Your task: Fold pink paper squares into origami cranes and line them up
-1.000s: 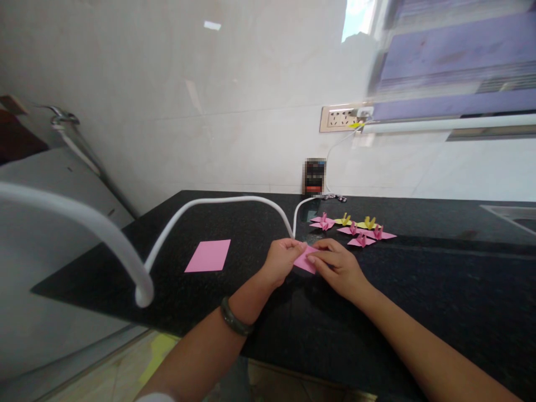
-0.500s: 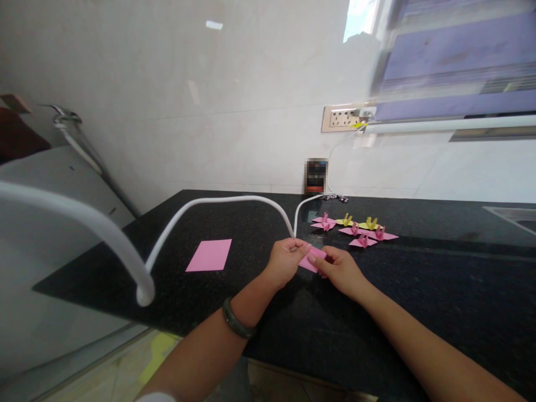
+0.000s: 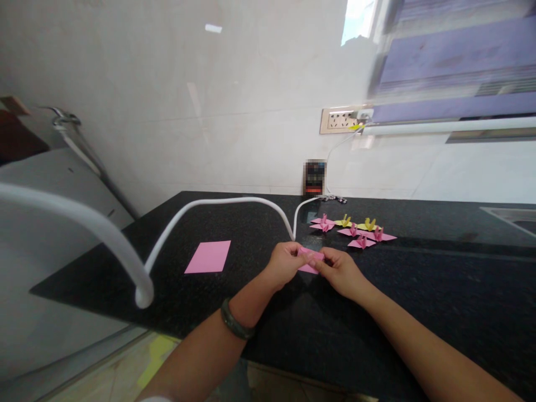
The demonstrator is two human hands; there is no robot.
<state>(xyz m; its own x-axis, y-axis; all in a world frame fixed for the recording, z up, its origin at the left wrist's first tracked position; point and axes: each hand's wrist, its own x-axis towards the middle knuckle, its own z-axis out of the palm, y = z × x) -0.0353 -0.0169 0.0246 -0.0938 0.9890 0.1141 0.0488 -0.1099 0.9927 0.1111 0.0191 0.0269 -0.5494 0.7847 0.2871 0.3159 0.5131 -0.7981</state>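
Note:
Between my two hands is a small folded piece of pink paper (image 3: pixel 309 269), just over the black countertop (image 3: pixel 259 310). My left hand (image 3: pixel 286 263) pinches its left side, with the thumb lying across the paper. From the right, my right hand (image 3: pixel 338 269) grips the other side, its thumb meeting the left thumb near the middle. The fingers behind the paper are mostly hidden. A flat pink paper sheet (image 3: pixel 208 257) lies on the counter to the left. Beyond my right hand sit several folded paper cranes, pink ones (image 3: pixel 362 242) and yellow ones (image 3: pixel 370 224).
A white bendy stand (image 3: pixel 234 200) arches over the counter on the left, close behind my left hand. Against the wall leans a pixelated dark device (image 3: pixel 315 177), with a white cable rising to the wall socket (image 3: pixel 341 120). A sink edge (image 3: pixel 506 215) shows at far right.
The pink paper has turned from a tilted position to a more level one. My thumbs have come closer together over it. The camera view has shifted slightly.

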